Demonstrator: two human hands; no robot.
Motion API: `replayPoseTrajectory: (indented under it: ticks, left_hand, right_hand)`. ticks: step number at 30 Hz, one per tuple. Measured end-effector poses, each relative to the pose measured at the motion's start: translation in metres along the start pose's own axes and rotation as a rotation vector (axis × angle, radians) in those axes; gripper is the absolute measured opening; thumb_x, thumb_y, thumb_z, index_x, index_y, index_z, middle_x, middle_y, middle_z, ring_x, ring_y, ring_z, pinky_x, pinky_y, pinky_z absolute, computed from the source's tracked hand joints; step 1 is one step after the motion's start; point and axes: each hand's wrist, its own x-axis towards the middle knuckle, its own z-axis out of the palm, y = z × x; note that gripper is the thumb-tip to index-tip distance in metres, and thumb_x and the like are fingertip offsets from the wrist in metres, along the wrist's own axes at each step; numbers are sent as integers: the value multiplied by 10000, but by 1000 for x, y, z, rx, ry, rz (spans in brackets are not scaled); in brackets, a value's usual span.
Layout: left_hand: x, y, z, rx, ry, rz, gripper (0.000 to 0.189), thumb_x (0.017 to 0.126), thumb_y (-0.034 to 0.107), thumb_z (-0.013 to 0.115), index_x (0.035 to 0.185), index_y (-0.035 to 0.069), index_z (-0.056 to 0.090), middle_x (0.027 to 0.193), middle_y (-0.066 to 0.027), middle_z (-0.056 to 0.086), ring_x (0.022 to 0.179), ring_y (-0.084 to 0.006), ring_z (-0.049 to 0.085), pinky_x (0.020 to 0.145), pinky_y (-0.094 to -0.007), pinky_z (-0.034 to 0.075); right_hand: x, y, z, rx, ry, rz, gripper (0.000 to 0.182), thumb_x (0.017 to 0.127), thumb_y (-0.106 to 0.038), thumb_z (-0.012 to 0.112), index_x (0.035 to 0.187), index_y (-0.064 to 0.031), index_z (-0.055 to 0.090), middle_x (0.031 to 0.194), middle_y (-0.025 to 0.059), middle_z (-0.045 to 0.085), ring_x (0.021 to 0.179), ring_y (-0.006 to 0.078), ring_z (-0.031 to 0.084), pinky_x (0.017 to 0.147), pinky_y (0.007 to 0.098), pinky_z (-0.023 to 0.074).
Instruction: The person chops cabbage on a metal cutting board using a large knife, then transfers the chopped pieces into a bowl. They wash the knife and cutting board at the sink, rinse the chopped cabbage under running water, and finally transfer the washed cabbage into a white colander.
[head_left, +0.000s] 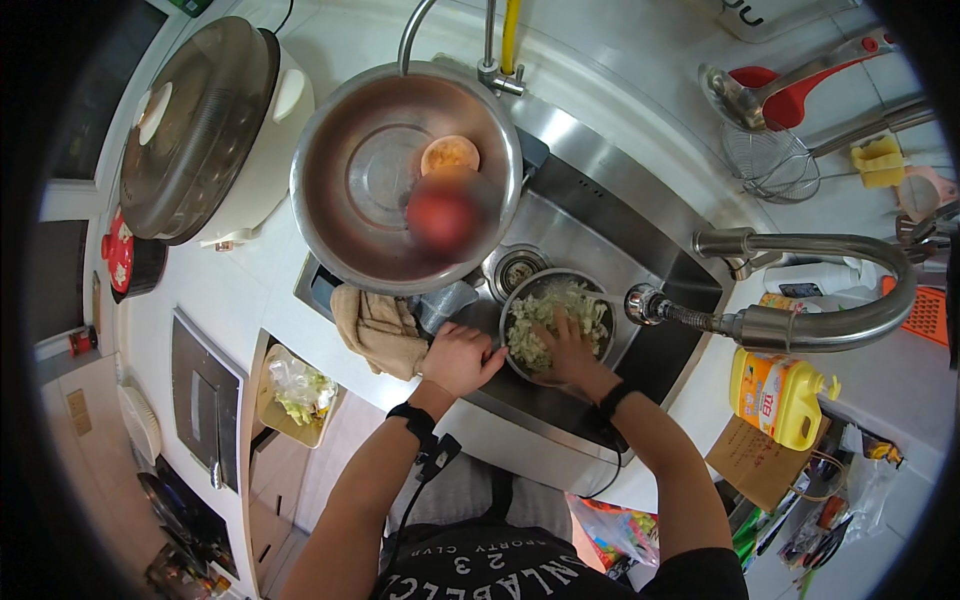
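Note:
A metal bowl (508, 315) of chopped pale-green leafy vegetable (525, 341), which looks like cabbage, stands in the steel sink (574, 232) beside the drain (519, 271). My right hand (566, 349) is down in the bowl, fingers apart among the wet pieces. The spray head of a faucet (643, 304) points at the bowl, and a thin stream of water runs into it. At the sink's near edge, my left hand (461, 360) has curled fingers, its thumb reaching the bowl's rim. Whether it grips anything is hidden. A tan cloth (379, 330) lies just left of it.
A large steel basin (360, 255) sits over the sink's left part, holding an orange round thing (450, 154) and a blurred red shape (448, 214). A lidded white cooker (247, 172) stands left. Right are a yellow detergent jug (799, 401) and hanging utensils (780, 90).

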Motion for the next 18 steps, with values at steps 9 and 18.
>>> replayPoseTrajectory:
  ticks: [9,18]
  left_hand:
    - [4,2,-2,5,-18,9,318,795,302,623,569,92,543,615,-58,553,659,-245,563,721,-349,395]
    - [2,1,-2,1,-10,-6,354,798,334,619,550,92,546,611,-56,557,653,-237,564,719,-347,392]
  right_hand:
    - [48,42,54,-191,213,-38,772,698,-194,766,1361,-189,371,1482,177,183,1259,455,360,894,484,470]
    - [-5,-5,-47,353,289,29,718,708,-55,712,1342,-148,389,1456,187,231,1272,405,358,962,442,426]
